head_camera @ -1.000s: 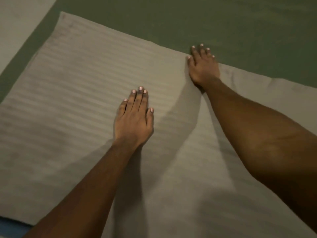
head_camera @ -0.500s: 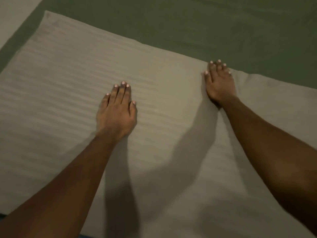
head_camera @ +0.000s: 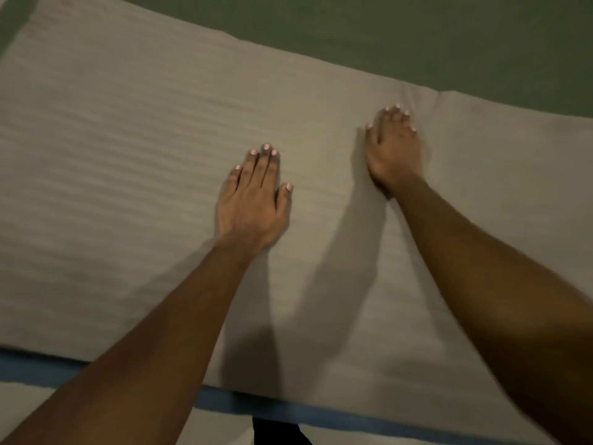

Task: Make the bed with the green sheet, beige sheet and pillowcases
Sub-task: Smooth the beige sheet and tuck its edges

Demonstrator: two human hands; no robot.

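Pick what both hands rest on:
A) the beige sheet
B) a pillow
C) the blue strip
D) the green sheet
A: the left hand and right hand both lie on the beige sheet, short of the green sheet beyond its far edge.

I see a blue band [head_camera: 369, 418] crossing the bottom of my view. On its near side lies a pale, blurred surface [head_camera: 48, 404]. A dark shape [head_camera: 276, 434] touches the band's near edge. The light is dim and warm.
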